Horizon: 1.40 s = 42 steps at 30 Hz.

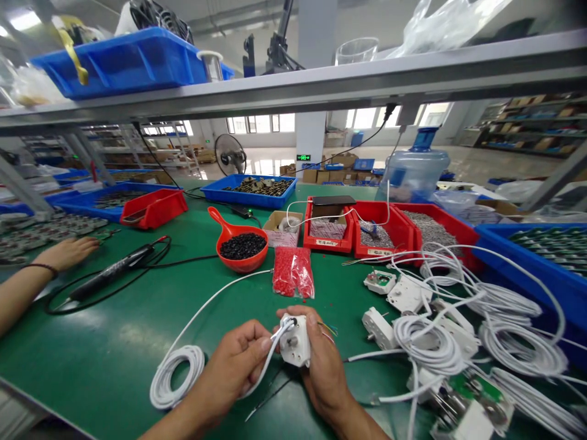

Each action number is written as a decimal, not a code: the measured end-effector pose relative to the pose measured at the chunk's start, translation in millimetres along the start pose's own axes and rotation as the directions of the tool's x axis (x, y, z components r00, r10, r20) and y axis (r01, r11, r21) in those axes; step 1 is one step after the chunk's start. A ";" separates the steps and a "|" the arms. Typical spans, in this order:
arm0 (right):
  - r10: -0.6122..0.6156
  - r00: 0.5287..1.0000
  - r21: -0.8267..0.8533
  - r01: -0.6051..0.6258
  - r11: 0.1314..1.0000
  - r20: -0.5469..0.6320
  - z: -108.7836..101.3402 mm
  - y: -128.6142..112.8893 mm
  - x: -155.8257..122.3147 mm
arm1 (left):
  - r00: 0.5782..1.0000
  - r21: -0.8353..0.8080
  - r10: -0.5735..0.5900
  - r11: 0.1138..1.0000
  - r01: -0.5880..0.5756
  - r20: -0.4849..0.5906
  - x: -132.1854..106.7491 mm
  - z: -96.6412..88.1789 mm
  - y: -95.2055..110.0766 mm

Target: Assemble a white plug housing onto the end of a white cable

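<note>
Near the front of the green table, my right hand (323,366) is closed around a small white plastic housing (296,343). A white cable (268,366) runs into a dark opening at the top of that housing. Pinched between the thumb and fingers of my left hand (241,357) is this cable, just beside the housing. Thin coloured wires (329,330) stick out behind my right hand. A coil of white cable (177,376) lies on the table left of my left hand. Ahead of both hands rests a clear bag of small red parts (293,273).
An orange scoop (243,263) holds black parts. Red bins (383,244) stand behind it to the right. White coiled cables (428,345) and more housings crowd the right side. At left, another person's hand (76,252) is near a black electric screwdriver (112,273). A shelf (293,88) spans overhead.
</note>
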State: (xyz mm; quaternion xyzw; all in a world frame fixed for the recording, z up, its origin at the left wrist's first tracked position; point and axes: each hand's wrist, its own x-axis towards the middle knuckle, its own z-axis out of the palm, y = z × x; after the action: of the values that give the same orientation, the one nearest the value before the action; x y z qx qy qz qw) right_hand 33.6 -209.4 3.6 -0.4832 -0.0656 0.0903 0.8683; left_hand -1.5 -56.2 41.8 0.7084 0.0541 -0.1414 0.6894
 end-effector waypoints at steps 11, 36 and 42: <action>0.155 0.983 0.162 -0.170 0.972 0.098 5.7 0.5 -1.5 | 0.994 0.229 0.019 0.972 -0.044 0.112 5.0 -25.2 7.2; 0.138 0.961 -0.539 0.013 0.842 0.240 -1.4 -17.7 -1.5 | 0.605 0.715 0.383 -0.322 -0.620 0.698 3.5 -56.2 86.5; 0.082 0.994 -0.224 -0.065 0.973 0.071 0.7 -12.5 -1.4 | 0.952 0.690 0.288 0.669 -0.276 0.102 4.8 -42.2 32.2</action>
State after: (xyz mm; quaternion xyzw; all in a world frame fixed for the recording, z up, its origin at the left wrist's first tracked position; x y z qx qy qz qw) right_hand 33.2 -215.6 14.5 -0.5749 -0.0918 0.1338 0.8020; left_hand 17.1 -16.4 71.8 0.9160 -0.1078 -0.0375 0.3847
